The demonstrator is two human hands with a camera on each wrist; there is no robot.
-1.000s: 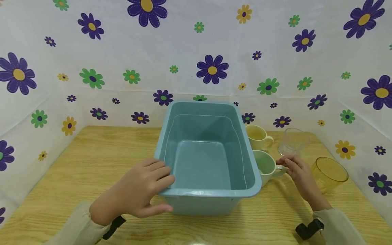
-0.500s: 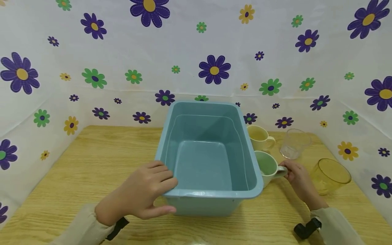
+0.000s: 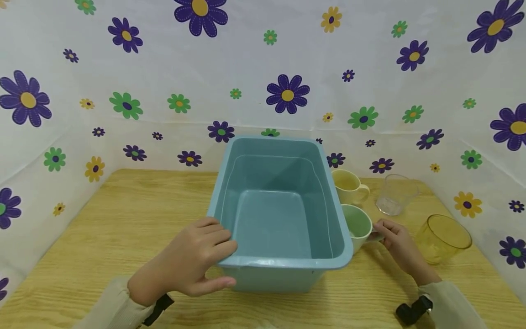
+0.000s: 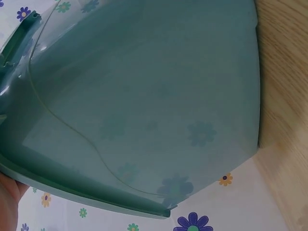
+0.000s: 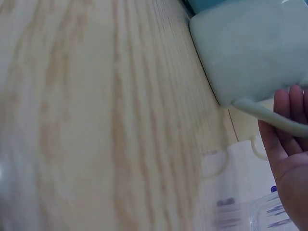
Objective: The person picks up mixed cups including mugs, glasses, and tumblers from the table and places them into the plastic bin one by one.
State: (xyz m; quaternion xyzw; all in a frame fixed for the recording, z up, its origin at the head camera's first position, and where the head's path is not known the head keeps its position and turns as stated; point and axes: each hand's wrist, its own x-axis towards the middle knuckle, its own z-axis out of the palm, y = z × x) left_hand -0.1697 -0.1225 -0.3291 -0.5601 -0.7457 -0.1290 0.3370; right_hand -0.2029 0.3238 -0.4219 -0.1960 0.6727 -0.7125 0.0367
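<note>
A blue plastic tub (image 3: 283, 262) stands mid-table. My left hand (image 3: 193, 256) rests over its near left corner, fingers bent over the rim and fingertips hidden inside; the thumb lies outside, below the rim. In the left wrist view the tub's side wall (image 4: 154, 96) fills most of the picture. Right of the tub, against its wall, is a pale green mug (image 3: 358, 224). My right hand (image 3: 400, 246) holds this mug's handle (image 5: 269, 117); the right wrist view shows fingers (image 5: 284, 108) behind the handle.
A cream-yellow mug (image 3: 349, 189) stands behind the green one, beside the tub. Farther right are a clear glass cup (image 3: 390, 201) and an amber glass cup (image 3: 441, 240), the latter close to my right wrist. A flower-print curtain (image 3: 230, 59) encloses the wooden table (image 3: 135, 214).
My right hand has moved from the tip of the green mug's handle to a hold closer to the mug's body. The left hand has stayed on the tub's rim.
</note>
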